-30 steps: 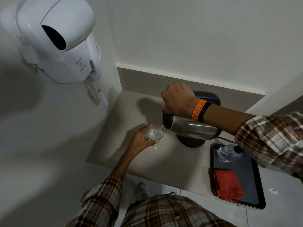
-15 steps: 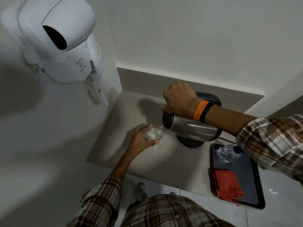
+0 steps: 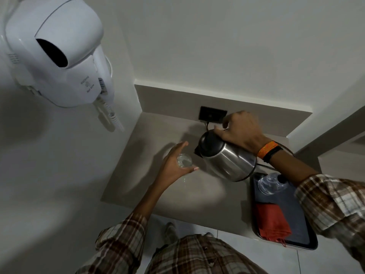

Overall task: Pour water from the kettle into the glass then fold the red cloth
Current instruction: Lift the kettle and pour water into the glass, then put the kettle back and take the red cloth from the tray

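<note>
On the worktop I see my left hand around the glass, just left of the kettle gripped by my right hand. Right of them lies the tray, carrying an upturned glass at its back and the cloth in front. A wall socket sits behind the kettle; a hair dryer hangs on the left wall.

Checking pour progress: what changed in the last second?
The kettle in the right hand has pulled back, its spout now clear of the glass. The left hand keeps holding the glass. Red cloth and tray unchanged.
</note>
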